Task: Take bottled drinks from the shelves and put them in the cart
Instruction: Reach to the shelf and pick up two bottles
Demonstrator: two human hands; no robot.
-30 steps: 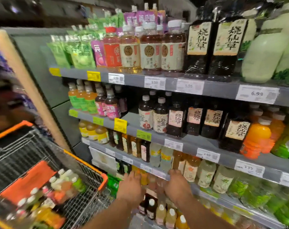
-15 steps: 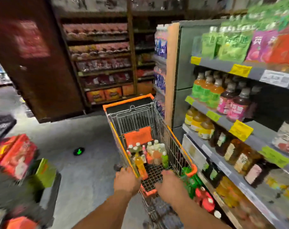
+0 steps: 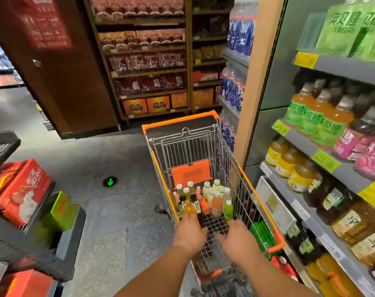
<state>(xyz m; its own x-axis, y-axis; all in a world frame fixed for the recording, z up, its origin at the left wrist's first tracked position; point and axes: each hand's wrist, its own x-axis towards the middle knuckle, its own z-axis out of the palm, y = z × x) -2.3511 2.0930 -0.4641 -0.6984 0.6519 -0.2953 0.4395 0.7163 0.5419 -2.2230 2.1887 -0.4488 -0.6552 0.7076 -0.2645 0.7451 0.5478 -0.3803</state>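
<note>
A wire shopping cart point(image 3: 259, 200) with orange trim stands in the aisle ahead of me, holding several bottled drinks point(image 3: 216, 203) upright on its floor. My left hand point(image 3: 188, 233) is over the cart's near end and grips the base of an orange drink bottle point(image 3: 190, 209), which stands beside a dark bottle point(image 3: 197, 207) with a pale label. To its right, my right hand point(image 3: 237, 234) hovers over the cart's wire floor with fingers spread and nothing in it. Drink shelves point(image 3: 332, 156) on my right carry orange, yellow and dark bottles point(image 3: 317, 116).
Red cartons point(image 3: 19, 194) and a green box point(image 3: 61, 211) sit on a low display at the left. A brown pillar point(image 3: 60, 67) and snack shelves point(image 3: 148, 61) stand beyond the cart. Grey floor with a green arrow marker point(image 3: 110, 181) lies left of the cart.
My view swung left from the drink shelf to the cart. Both hands came off the low shelf and moved over the cart, the left one lowering the orange bottle among the others.
</note>
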